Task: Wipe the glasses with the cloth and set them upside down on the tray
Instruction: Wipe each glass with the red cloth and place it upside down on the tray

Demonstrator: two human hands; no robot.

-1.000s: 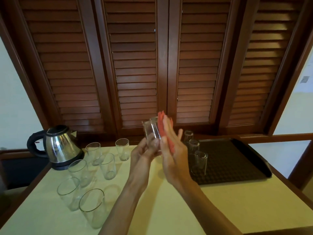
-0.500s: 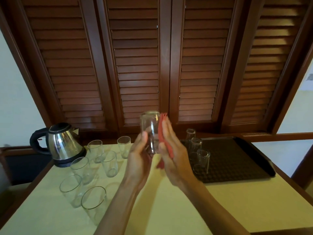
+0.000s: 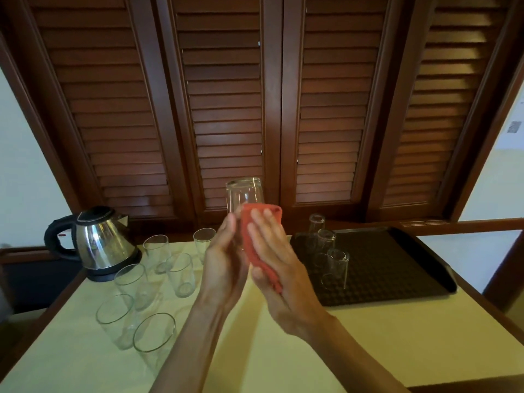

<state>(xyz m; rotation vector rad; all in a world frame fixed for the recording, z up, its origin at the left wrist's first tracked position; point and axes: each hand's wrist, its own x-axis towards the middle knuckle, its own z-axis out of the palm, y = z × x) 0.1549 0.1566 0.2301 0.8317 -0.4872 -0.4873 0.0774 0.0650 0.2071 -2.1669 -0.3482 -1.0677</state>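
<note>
- The pale yellow bench (image 3: 283, 350) carries a dark rectangular plastic tray (image 3: 397, 268) with three clear glasses upside down (image 3: 334, 268).
- Your left hand (image 3: 224, 268) grips a clear glass tumbler (image 3: 244, 194) raised above the bench.
- Your right hand (image 3: 278, 256) presses a folded red cloth (image 3: 255, 239) against it, fingers nearly straight.

Ten glasses (image 3: 245, 194) are counted: six upright, three inverted, one held. One cloth (image 3: 259, 245), tray (image 3: 397, 268) and kettle (image 3: 99, 242) are shown.
</note>
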